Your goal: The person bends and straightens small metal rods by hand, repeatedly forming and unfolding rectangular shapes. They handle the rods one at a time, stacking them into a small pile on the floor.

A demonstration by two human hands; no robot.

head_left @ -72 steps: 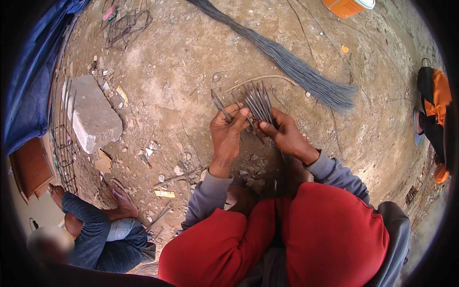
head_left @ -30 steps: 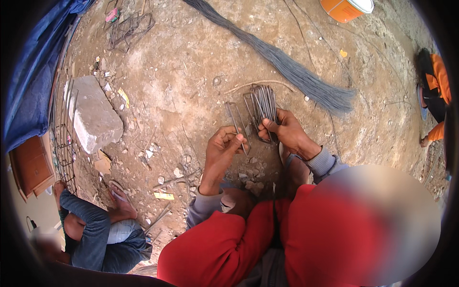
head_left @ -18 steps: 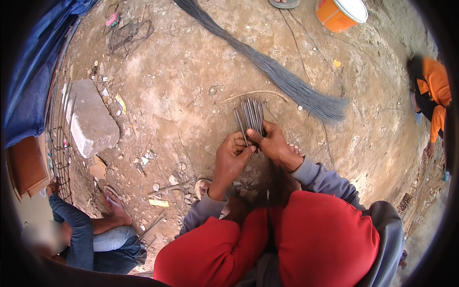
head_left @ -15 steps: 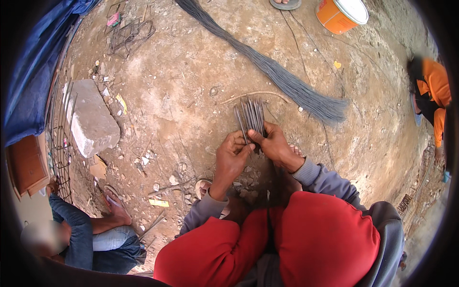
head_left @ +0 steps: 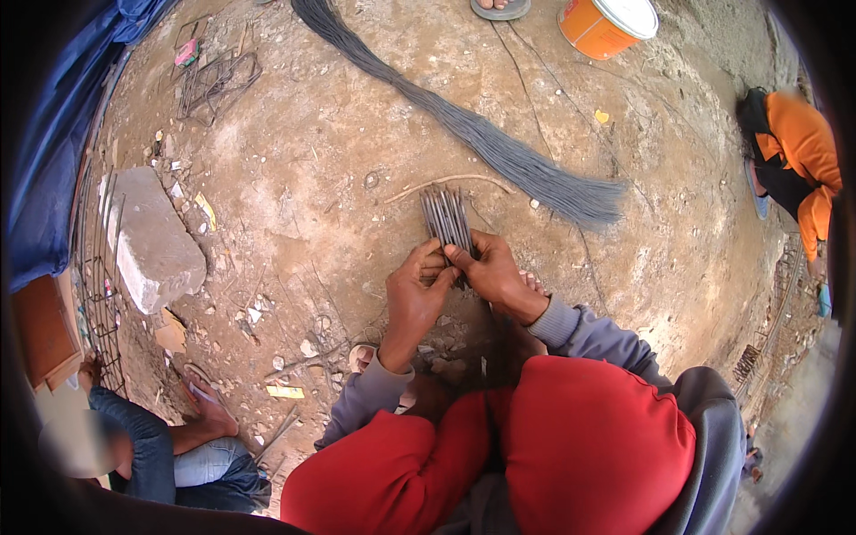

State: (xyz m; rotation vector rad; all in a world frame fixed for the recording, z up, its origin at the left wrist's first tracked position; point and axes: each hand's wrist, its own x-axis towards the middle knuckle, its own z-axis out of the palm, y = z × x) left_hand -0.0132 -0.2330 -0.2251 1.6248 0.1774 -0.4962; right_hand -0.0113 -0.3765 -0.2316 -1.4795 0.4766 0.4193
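A row of slim, dark grey metal rods (head_left: 446,217) with narrow tips stands up out of my two hands, side by side and pointing away from me. My right hand (head_left: 496,275) grips them low down, thumb across the front. At their left edge, the fingers and thumb of my left hand (head_left: 413,296) are closed on the lower part of the rods. The lower ends are hidden by my fingers. Beyond the rods, a thin bent stick (head_left: 464,177) lies on the dirt, and past it stretches a long bundle of grey wire (head_left: 508,152).
A concrete block (head_left: 156,236) lies at left beside a rebar cage (head_left: 98,294). One person (head_left: 169,437) sits at lower left; another in orange (head_left: 798,152) crouches at right. An orange bucket (head_left: 602,31) stands far off near a sandalled foot (head_left: 499,7). Bent wire (head_left: 218,80) lies far left.
A rod that my left hand held slightly apart at the left edge now lies against the others. The whole view has shifted a little, and the person in orange leans differently.
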